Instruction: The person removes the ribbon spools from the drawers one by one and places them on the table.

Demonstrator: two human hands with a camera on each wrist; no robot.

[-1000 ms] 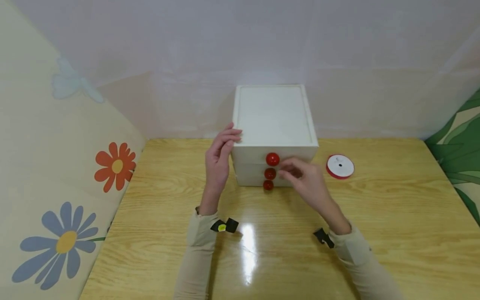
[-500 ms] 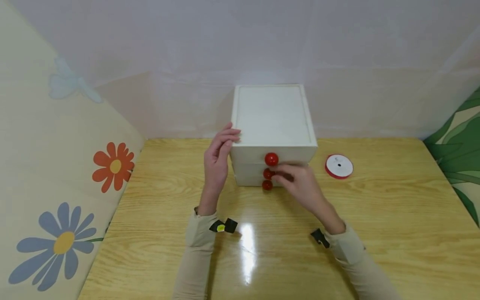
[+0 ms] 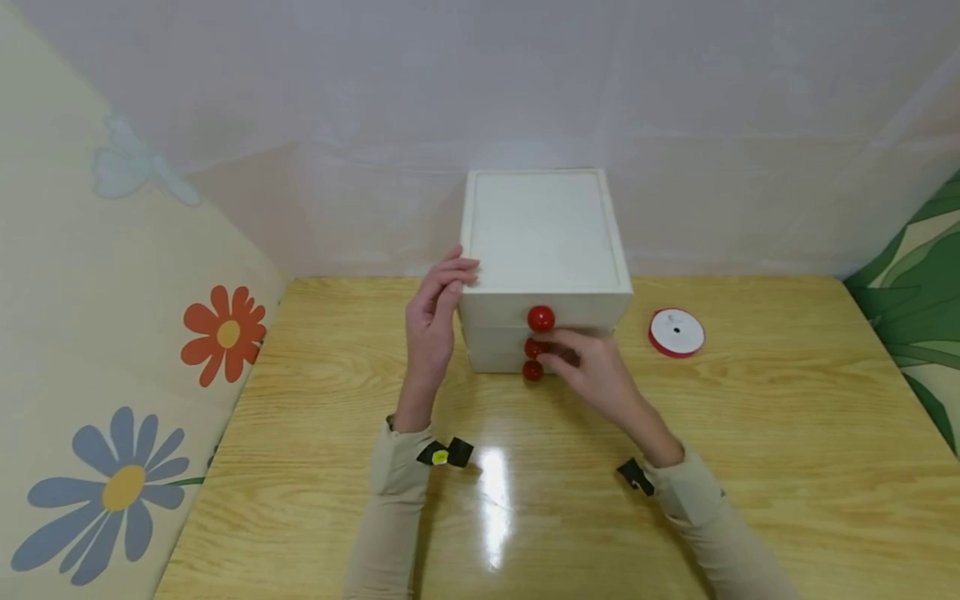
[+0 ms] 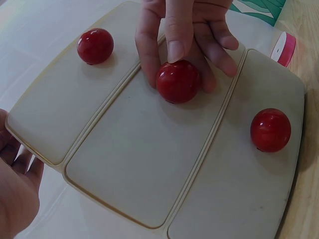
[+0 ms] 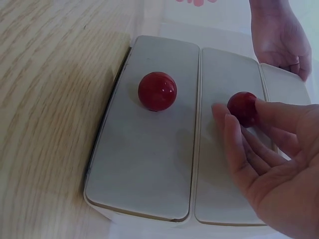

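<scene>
A small white drawer cabinet (image 3: 543, 229) with three closed drawers stands against the wall, each drawer with a round red knob. My left hand (image 3: 431, 329) rests on its upper left edge, fingertips lying over the top. With the right hand (image 3: 596, 375) I hold the middle knob (image 4: 178, 82), thumb and fingers placed around it. Above that hand sits the top knob (image 3: 541, 318), while the bottom knob (image 5: 157, 91) shows just below it; neither is touched. The middle drawer front (image 4: 134, 154) is flush with the others.
On the wooden table (image 3: 757, 450), right of the cabinet, lies a ribbon spool (image 3: 677, 332) with a white face and a red rim. A pale cloth wall (image 3: 375, 125) rises directly behind. Flower-painted panel (image 3: 90, 333) borders the left side.
My right hand has moved left, from beside the knobs onto the middle knob, and its fingers have come around it. The left hand keeps its place on the cabinet edge.
</scene>
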